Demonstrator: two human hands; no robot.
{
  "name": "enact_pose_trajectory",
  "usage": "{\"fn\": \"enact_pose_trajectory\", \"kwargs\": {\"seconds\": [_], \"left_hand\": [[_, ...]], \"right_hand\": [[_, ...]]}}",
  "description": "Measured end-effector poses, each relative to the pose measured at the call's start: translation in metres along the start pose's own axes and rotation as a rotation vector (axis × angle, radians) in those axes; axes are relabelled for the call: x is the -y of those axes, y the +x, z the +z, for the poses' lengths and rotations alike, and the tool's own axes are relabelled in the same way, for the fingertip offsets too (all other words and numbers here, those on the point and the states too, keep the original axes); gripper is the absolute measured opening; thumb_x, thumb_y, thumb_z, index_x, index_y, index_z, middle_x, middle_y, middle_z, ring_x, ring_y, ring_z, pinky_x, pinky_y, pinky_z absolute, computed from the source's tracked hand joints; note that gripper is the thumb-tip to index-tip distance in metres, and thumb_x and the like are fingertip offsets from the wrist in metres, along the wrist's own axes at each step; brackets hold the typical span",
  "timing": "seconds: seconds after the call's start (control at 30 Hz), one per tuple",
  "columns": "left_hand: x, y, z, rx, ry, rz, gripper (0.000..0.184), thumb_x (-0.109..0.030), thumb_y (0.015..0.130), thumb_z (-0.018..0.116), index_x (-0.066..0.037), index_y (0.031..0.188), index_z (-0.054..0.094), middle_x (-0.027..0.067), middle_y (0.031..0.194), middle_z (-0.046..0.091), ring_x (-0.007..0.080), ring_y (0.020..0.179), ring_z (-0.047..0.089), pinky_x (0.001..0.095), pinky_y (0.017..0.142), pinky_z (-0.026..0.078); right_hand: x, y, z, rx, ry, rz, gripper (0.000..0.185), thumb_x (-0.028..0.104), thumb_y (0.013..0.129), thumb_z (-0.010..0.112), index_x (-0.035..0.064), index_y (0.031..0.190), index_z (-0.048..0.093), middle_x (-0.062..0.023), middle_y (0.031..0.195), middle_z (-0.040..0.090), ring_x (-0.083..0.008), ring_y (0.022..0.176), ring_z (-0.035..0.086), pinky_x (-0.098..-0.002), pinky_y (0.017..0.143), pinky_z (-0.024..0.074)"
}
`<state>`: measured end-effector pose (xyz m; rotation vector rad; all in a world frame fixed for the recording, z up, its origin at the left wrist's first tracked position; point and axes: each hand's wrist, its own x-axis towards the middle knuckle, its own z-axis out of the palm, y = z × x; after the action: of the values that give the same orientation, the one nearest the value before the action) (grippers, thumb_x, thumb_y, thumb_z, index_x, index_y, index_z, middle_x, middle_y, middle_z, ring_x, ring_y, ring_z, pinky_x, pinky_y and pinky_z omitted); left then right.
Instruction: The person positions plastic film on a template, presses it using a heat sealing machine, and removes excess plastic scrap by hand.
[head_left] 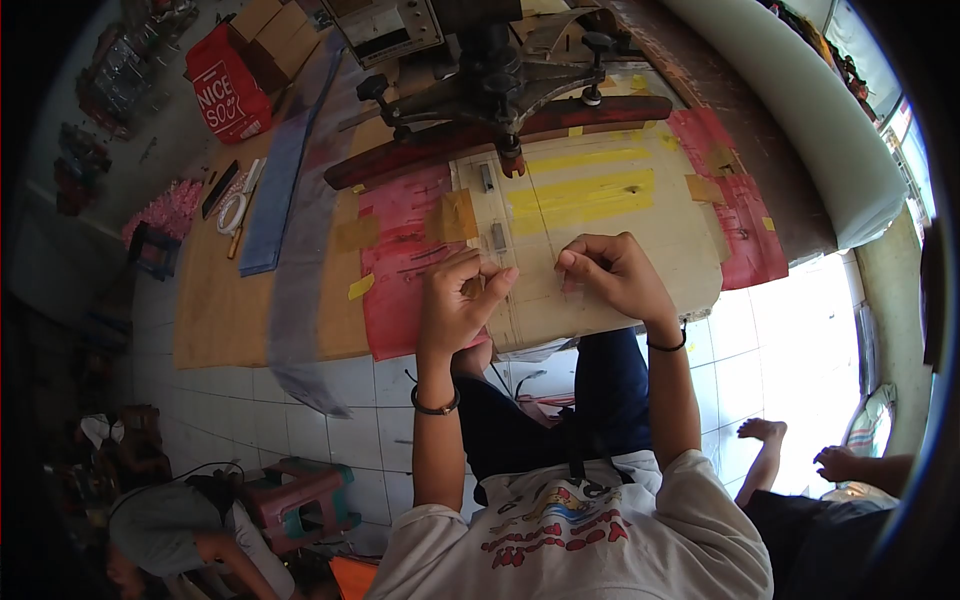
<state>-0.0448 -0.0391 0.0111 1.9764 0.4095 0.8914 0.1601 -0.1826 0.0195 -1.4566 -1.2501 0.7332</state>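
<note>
My left hand (465, 297) is closed in a pinch, thumb against the curled fingers, over the near left part of a cream board (640, 285). Level with it, my right hand (618, 275) is pinched too, a short gap to the right. Something thin and see-through seems to hang at its fingertips, too faint to name. Whatever the left fingers hold is hidden. Yellow tape strips (590, 195) and two small metal pieces, one a grey block (498, 237), lie on the board just beyond my hands. Red sheeting (405, 285) is taped along the board's left side.
A machine with a dark metal arm and long red bar (430, 140) stands over the board, near a control box (385, 28). Blue plastic strips (285, 190), a tape roll (232, 212) and a red bag (228, 95) are left. A white roll (800, 110) lies right. People sit nearby.
</note>
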Motion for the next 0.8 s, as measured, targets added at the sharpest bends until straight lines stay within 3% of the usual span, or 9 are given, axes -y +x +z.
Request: {"fn": "enact_pose_trajectory", "kwargs": {"seconds": [0.03, 0.13, 0.33, 0.43, 0.53, 0.73, 0.8], "left_hand": [[0.002, 0.000, -0.001, 0.014, 0.012, 0.026, 0.024, -0.012, 0.094, 0.074, 0.001, 0.076, 0.064, -0.0006, 0.069, 0.057, 0.0069, 0.064, 0.048, 0.0261, 0.059, 0.037], [0.001, 0.001, -0.002, 0.045, 0.005, -0.015, 0.023, -0.018, 0.088, 0.079, -0.001, 0.076, 0.070, 0.0043, 0.067, 0.062, 0.0158, 0.059, 0.051, 0.0315, 0.063, 0.040], [-0.005, 0.007, 0.003, 0.078, 0.078, 0.038, 0.024, -0.025, 0.094, 0.073, -0.004, 0.082, 0.074, 0.0066, 0.077, 0.073, 0.0205, 0.069, 0.064, 0.0341, 0.085, 0.045], [-0.002, 0.007, 0.001, 0.108, 0.101, 0.060, 0.025, -0.026, 0.095, 0.071, -0.004, 0.085, 0.075, 0.0059, 0.075, 0.072, 0.0201, 0.067, 0.064, 0.0341, 0.084, 0.045], [-0.001, 0.004, 0.000, 0.125, 0.005, -0.044, 0.026, -0.025, 0.096, 0.072, -0.002, 0.085, 0.075, 0.0053, 0.074, 0.072, 0.0172, 0.067, 0.064, 0.0330, 0.083, 0.046], [0.000, 0.002, 0.000, 0.124, -0.193, -0.128, 0.025, -0.017, 0.101, 0.067, 0.002, 0.085, 0.071, 0.0005, 0.072, 0.064, 0.0073, 0.066, 0.057, 0.0250, 0.063, 0.045], [-0.002, -0.001, 0.001, 0.091, -0.221, -0.129, 0.026, -0.018, 0.102, 0.066, 0.002, 0.085, 0.070, 0.0001, 0.073, 0.064, 0.0070, 0.067, 0.058, 0.0243, 0.063, 0.044]], "right_hand": [[0.001, 0.000, 0.000, -0.005, -0.012, 0.000, 0.030, 0.027, 0.103, 0.067, -0.0010, 0.096, 0.075, -0.0029, 0.071, 0.074, -0.0062, 0.066, 0.065, -0.0241, 0.065, 0.0491], [0.001, -0.001, 0.001, -0.006, -0.021, -0.022, 0.029, 0.027, 0.102, 0.069, 0.0003, 0.094, 0.076, -0.0026, 0.070, 0.074, -0.0065, 0.061, 0.062, -0.0246, 0.061, 0.0475], [-0.001, 0.001, 0.000, 0.065, -0.054, -0.058, 0.027, 0.028, 0.099, 0.073, 0.0023, 0.093, 0.077, -0.0032, 0.069, 0.073, -0.0070, 0.060, 0.064, -0.0246, 0.059, 0.0483], [0.001, 0.002, 0.000, 0.052, -0.045, -0.037, 0.026, 0.028, 0.098, 0.074, 0.0023, 0.093, 0.077, -0.0033, 0.069, 0.073, -0.0071, 0.062, 0.066, -0.0246, 0.061, 0.0497], [0.004, 0.002, -0.001, 0.053, -0.055, -0.009, 0.024, 0.025, 0.098, 0.074, 0.0015, 0.094, 0.077, -0.0038, 0.072, 0.074, -0.0076, 0.065, 0.068, -0.0250, 0.063, 0.0514], [0.000, -0.005, 0.002, -0.046, 0.011, -0.119, 0.021, 0.018, 0.097, 0.074, -0.0027, 0.097, 0.076, -0.0068, 0.079, 0.076, -0.0103, 0.072, 0.070, -0.0265, 0.069, 0.0548], [0.008, -0.011, 0.004, -0.116, -0.016, -0.135, 0.019, 0.016, 0.097, 0.074, -0.0034, 0.098, 0.076, -0.0078, 0.080, 0.077, -0.0110, 0.073, 0.070, -0.0268, 0.070, 0.0553]]}}
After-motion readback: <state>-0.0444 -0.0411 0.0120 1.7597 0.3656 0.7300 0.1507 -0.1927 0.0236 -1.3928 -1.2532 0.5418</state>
